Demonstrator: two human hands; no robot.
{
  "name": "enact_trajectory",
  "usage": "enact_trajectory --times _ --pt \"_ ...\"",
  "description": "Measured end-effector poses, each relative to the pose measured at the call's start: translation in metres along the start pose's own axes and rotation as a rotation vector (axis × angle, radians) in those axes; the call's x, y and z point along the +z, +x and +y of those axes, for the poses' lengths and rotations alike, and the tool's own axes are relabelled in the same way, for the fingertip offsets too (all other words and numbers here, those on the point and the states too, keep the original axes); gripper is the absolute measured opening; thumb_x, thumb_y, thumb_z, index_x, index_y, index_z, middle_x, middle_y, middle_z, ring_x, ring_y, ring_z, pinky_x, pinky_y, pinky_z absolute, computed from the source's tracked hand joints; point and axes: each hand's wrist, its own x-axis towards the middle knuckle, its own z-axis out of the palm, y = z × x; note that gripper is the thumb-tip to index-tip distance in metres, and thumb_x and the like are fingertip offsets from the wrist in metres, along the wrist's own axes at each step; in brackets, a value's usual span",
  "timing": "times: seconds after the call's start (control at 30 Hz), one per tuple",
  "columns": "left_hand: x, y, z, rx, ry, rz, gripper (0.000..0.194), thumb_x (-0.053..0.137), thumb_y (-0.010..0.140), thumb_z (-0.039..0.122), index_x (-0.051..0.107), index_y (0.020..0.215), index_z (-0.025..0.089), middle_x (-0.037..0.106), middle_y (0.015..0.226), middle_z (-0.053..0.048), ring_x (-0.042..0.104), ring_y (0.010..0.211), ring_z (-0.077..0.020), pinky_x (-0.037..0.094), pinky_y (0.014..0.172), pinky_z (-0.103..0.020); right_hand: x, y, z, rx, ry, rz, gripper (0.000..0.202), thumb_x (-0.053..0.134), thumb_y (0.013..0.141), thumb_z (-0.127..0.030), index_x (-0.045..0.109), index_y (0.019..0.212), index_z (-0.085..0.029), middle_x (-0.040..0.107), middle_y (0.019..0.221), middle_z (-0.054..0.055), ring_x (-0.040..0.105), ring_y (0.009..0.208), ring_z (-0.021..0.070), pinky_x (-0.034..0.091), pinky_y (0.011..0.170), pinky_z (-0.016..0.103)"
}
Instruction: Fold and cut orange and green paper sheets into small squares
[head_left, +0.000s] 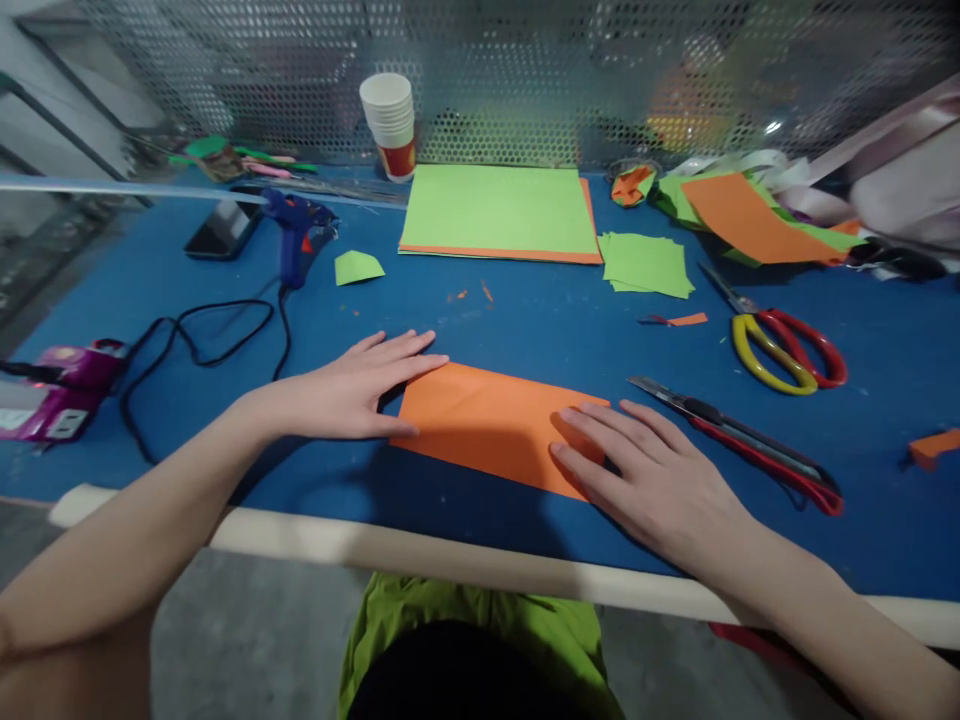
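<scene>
An orange sheet of paper [495, 425] lies flat near the front edge of the blue table, slightly slanted. My left hand [367, 385] rests at its left end, fingers stretched, with the thumb and a fingertip on the paper's edge. On the right end, the spread fingers of my right hand [649, 465] touch the paper. Neither hand grips anything. Just beyond my right hand lies a utility knife [750, 445] with a red and black handle, its blade toward the paper. Scissors [787, 345] with yellow and red handles lie behind the knife.
Green and orange sheets [499, 210] are stacked at the back, beside green squares [646, 265] and paper cups [390, 125]. A blue glue gun [294, 235] trails its cord toward a purple power strip [67, 390]. Paper scraps [757, 215] pile up at back right.
</scene>
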Motion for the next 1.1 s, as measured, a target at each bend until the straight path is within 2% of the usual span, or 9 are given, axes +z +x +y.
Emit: enact_trajectory --times 0.2,0.33,0.43,0.5,0.6,0.7,0.77,0.93,1.1 --pt "-0.001 0.0 0.011 -0.008 -0.085 0.072 0.065 0.055 0.092 0.046 0.034 0.15 0.027 0.032 0.159 -0.008 0.029 0.145 -0.0279 0.025 0.117 -0.045 0.007 -0.004 0.004 -0.12 0.05 -0.095 0.037 0.04 0.094 -0.005 0.059 0.125 -0.011 0.059 0.137 0.016 0.054 0.126 0.0323 0.043 0.103 0.053" --pt "0.0 0.0 0.01 0.011 -0.082 0.073 0.065 0.058 0.091 0.041 0.034 0.15 0.028 0.019 0.163 -0.009 0.021 0.148 -0.0294 0.024 0.117 -0.047 0.009 -0.008 0.003 -0.132 0.054 -0.134 0.046 0.038 0.092 -0.002 0.054 0.133 -0.016 0.057 0.14 0.014 0.052 0.129 0.0335 0.044 0.101 0.055" --pt "0.004 -0.002 0.008 0.124 -0.005 0.132 0.056 0.059 0.092 0.031 0.042 0.145 0.028 0.012 0.165 -0.008 0.011 0.151 -0.0301 0.021 0.119 -0.05 0.01 -0.009 0.002 -0.133 0.062 -0.139 0.047 0.039 0.091 -0.002 0.055 0.133 -0.017 0.057 0.14 0.013 0.051 0.131 0.0322 0.043 0.102 0.054" --pt "0.009 -0.003 0.008 0.221 0.053 0.207 0.043 0.056 0.094 0.023 0.053 0.137 0.029 0.019 0.163 -0.007 0.012 0.151 -0.0293 0.02 0.119 -0.052 0.01 -0.009 0.002 -0.13 0.066 -0.141 0.047 0.039 0.091 -0.002 0.055 0.133 -0.018 0.057 0.14 0.013 0.051 0.131 0.0318 0.043 0.103 0.054" --pt "0.018 -0.006 0.012 0.299 0.062 0.307 0.029 0.046 0.097 0.018 0.065 0.118 0.025 0.042 0.153 -0.007 0.03 0.145 -0.0266 0.024 0.117 -0.051 0.01 -0.009 0.003 -0.133 0.072 -0.149 0.048 0.038 0.091 -0.002 0.055 0.133 -0.017 0.057 0.14 0.013 0.051 0.13 0.0323 0.043 0.102 0.055" --pt "0.029 -0.011 0.018 0.204 -0.077 0.333 0.026 0.045 0.099 0.025 0.065 0.114 0.019 0.062 0.13 -0.009 0.054 0.124 -0.0216 0.041 0.107 -0.039 0.01 -0.009 0.004 -0.14 0.073 -0.147 0.047 0.037 0.092 -0.003 0.054 0.134 -0.017 0.056 0.141 0.013 0.051 0.13 0.0324 0.043 0.102 0.054" --pt "0.034 -0.016 0.022 0.122 -0.185 0.32 0.027 0.044 0.099 0.028 0.063 0.115 0.018 0.068 0.115 -0.007 0.062 0.107 -0.017 0.049 0.092 -0.029 0.01 -0.01 0.004 -0.139 0.075 -0.143 0.047 0.037 0.093 -0.003 0.053 0.135 -0.018 0.055 0.142 0.011 0.05 0.132 0.0314 0.043 0.102 0.054" --pt "0.042 -0.025 0.025 0.24 -0.203 0.339 0.027 0.042 0.1 0.028 0.065 0.107 0.016 0.067 0.114 -0.01 0.061 0.108 -0.0186 0.048 0.093 -0.029 0.01 -0.012 0.004 -0.119 0.078 -0.138 0.048 0.037 0.093 -0.002 0.053 0.135 -0.019 0.055 0.143 0.01 0.047 0.134 0.0293 0.041 0.104 0.052" --pt "0.045 -0.026 0.024 0.084 -0.323 0.308 0.026 0.042 0.1 0.033 0.063 0.108 0.019 0.068 0.108 -0.005 0.063 0.101 -0.0157 0.049 0.085 -0.025 0.01 -0.011 0.004 -0.126 0.083 -0.134 0.046 0.037 0.093 -0.002 0.055 0.132 -0.017 0.057 0.141 0.01 0.05 0.131 0.0305 0.042 0.103 0.053"
